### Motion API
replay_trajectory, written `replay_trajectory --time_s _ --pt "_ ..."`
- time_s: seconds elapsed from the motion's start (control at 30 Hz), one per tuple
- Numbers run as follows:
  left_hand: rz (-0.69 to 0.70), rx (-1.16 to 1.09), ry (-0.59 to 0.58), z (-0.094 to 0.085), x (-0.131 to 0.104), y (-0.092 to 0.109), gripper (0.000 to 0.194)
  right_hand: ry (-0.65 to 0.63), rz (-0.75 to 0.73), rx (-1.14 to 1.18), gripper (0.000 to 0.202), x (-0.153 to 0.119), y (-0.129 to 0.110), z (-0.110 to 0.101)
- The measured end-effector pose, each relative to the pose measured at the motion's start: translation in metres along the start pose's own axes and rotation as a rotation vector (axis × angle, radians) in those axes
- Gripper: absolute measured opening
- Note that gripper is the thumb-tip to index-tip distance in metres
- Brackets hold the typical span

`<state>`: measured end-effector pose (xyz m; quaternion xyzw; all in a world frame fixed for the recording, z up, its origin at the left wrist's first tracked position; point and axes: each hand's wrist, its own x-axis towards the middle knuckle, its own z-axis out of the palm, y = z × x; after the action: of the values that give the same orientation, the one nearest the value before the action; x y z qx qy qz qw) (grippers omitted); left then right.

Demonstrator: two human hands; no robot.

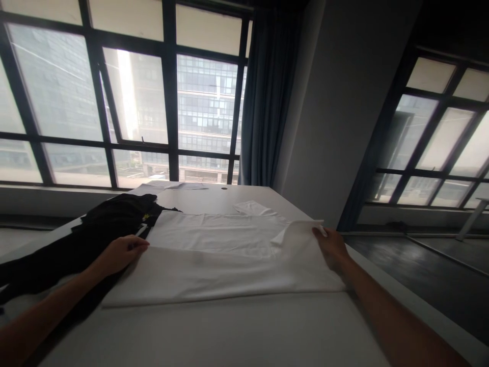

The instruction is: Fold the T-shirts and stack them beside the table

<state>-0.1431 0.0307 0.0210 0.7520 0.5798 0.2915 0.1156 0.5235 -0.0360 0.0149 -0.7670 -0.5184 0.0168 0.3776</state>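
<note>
A white T-shirt (214,234) lies spread sideways on the white table (237,336), its near part folded over toward the far side. One short sleeve (254,208) sticks out at the far right. At the left end, my left hand (124,252) pinches the edge of the folded layer between thumb and fingers. My right hand (331,244) grips the other end of that layer at the right and holds it slightly raised off the table. The cloth between my hands hangs in a shallow curve.
Dark clothing (114,219) is heaped along the table's left side, close to my left forearm. Sheets of paper (175,186) lie at the far edge. Beyond are windows (133,97), a blue curtain (265,102) and a grey pillar (336,102).
</note>
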Motion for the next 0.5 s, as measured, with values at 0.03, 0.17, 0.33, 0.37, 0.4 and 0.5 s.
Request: replay_trajectory --time_s 0.03,0.17,0.33,0.37,0.4,0.5 --pt "-0.006 -0.002 0.031 0.000 0.000 -0.002 0.049 0.097 0.057 -0.063 0.050 0.001 0.000 0.006" --pt "0.024 0.023 0.040 0.010 -0.002 -0.008 0.047 0.078 0.104 -0.242 0.041 0.003 -0.002 0.021" --pt "0.023 0.105 0.026 0.014 -0.004 -0.010 0.050 -0.181 -0.062 -0.223 0.045 -0.007 0.006 0.013" --pt "0.014 0.124 0.011 0.013 -0.004 -0.010 0.053 -0.226 -0.068 -0.204 0.049 -0.010 0.009 0.009" --pt "0.005 0.145 -0.010 0.012 -0.004 -0.010 0.056 -0.272 -0.063 -0.188 0.055 -0.013 0.012 0.005" --pt "0.007 0.226 -0.065 0.011 -0.005 -0.010 0.061 -0.415 -0.041 -0.195 0.076 -0.017 0.021 -0.005"
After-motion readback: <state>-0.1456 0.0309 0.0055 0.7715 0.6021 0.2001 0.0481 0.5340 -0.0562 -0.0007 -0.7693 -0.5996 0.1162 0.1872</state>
